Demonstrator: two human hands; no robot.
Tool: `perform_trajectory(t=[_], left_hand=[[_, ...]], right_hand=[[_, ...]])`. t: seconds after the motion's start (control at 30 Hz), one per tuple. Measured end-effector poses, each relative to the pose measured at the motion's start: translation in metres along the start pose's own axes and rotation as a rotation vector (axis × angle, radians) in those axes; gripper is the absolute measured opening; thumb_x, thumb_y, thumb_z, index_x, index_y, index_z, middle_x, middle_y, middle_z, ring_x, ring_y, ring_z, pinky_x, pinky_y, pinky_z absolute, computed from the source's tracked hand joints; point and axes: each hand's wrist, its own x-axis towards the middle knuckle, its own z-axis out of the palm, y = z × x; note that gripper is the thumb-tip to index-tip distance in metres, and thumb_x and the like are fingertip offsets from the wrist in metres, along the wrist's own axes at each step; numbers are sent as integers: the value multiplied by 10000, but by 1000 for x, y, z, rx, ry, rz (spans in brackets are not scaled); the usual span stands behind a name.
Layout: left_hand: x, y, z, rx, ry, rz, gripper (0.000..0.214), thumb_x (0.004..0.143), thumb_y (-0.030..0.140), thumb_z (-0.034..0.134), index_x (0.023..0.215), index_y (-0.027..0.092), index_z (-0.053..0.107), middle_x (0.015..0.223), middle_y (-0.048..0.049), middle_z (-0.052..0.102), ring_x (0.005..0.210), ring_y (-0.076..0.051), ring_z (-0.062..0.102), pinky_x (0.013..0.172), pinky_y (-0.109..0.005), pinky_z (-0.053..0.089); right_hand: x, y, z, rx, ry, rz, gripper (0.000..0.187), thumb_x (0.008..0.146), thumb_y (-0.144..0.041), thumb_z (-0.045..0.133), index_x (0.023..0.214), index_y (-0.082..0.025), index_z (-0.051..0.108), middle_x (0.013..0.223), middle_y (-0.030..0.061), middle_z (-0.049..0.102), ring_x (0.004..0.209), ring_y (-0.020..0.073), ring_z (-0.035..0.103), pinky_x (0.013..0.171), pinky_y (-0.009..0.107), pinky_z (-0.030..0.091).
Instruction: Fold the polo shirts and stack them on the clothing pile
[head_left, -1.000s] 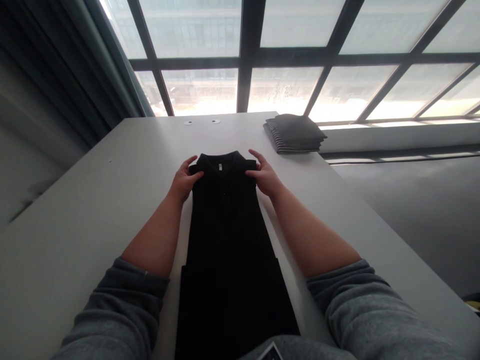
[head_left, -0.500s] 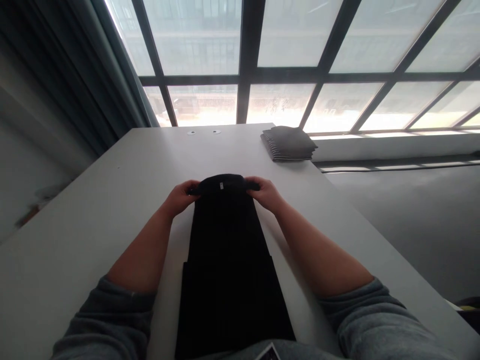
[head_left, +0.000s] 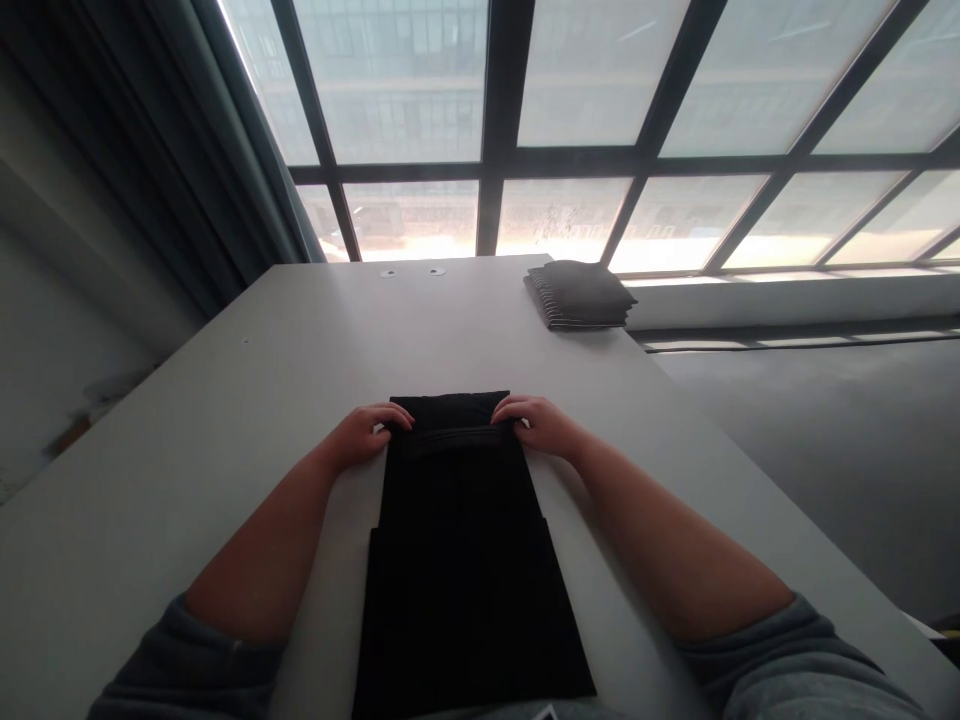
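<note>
At the far left a dark teal curtain [head_left: 225, 130] hangs beside a tall window of dark-framed glass panes [head_left: 600, 90], which runs across the top of the view; below it a pale grey tabletop [head_left: 187, 450] slants away from the person, with two small round white discs [head_left: 388, 273] [head_left: 437, 270] set near its far edge; a grey fleece sleeve [head_left: 187, 675] ends at the left forearm, and the bare left hand [head_left: 364, 436] lies flat-fingered against the left side of a folded black fabric garment [head_left: 457, 560]; that garment lies flat and lengthwise on the tabletop, near the middle of its width, running from the person's body toward the far edge, with a doubled-over band across its far end and a step in its outline lower down; the bare right hand [head_left: 540, 424] mirrors the left at the right side of the same band, the two hands well apart with the garment between them; their fingertips [head_left: 397, 416] [head_left: 510, 405] touch the fabric, though I cannot tell whether they are clamping it or only pressing; farther off, near the far edge, sits a neat stack of folded dark garments with white-striped edges [head_left: 577, 298]; at the lower right another grey fleece sleeve [head_left: 795, 672] covers the right arm.
</note>
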Motion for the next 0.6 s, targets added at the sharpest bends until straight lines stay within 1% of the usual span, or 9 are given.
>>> perform_trajectory(t=[0.03,0.1,0.17,0.23,0.3,0.33,0.4,0.5,0.6], left_hand=[[2,4,0,-2,28,-12,405,702,119,466,964,215,760,1123,-51,756,1069,-225,698,964,-367,551],[8,13,6,43,142,-33,342,779,155,483,967,226,760,1107,-52,767,1066,-242,703,992,-403,547],[16,24,18,143,265,-51,284,899,239,501,1008,233,763,1135,-65,765,1093,-263,698,1042,-446,525],[24,33,35,253,306,-65,314,980,359,507,1118,231,760,1249,-92,735,1196,-293,662,1102,-487,487],[29,36,53,349,246,-76,404,998,448,522,1276,231,721,1431,-117,643,1367,-333,558,1182,-531,409],[30,36,61,392,198,-88,455,994,473,536,1352,236,686,1511,-123,580,1440,-353,488,1215,-553,361],[29,32,73,466,102,-124,554,983,503,560,1476,254,599,1611,-124,470,1522,-380,375,1256,-585,275],[26,24,80,535,9,-162,640,982,533,554,1567,282,497,1662,-113,394,1555,-381,315,1273,-591,223],[25,20,80,555,-14,-174,652,990,565,520,1587,308,466,1679,-93,367,1565,-365,299,1274,-580,222]], right_hand=[[0,0,-2,14,23,14,535,683,-14,447,1047,-216,785,1098,36,747,1023,185,698,953,322,533],[2,1,-3,15,146,69,499,732,-48,455,1071,-211,784,1095,44,754,1016,197,702,945,336,545],[5,2,-2,-41,291,141,443,797,-91,466,1086,-207,781,1096,57,753,997,209,702,938,354,554],[9,1,3,-127,353,193,415,860,-141,477,1148,-207,769,1149,74,744,1044,226,697,992,383,546],[12,-1,11,-187,291,214,445,924,-215,490,1311,-200,708,1319,98,693,1212,250,654,1106,417,500],[13,-3,17,-205,226,224,490,950,-264,498,1410,-187,647,1432,115,631,1324,264,597,1167,434,457],[15,-7,28,-243,62,266,619,986,-375,512,1562,-149,495,1617,151,446,1509,297,420,1261,471,346],[17,-14,43,-320,-135,364,761,1009,-506,497,1639,-102,360,1708,191,234,1603,339,219,1311,508,214],[17,-17,48,-380,-208,421,810,1021,-544,468,1661,-79,294,1725,200,147,1617,339,155,1319,497,167]])
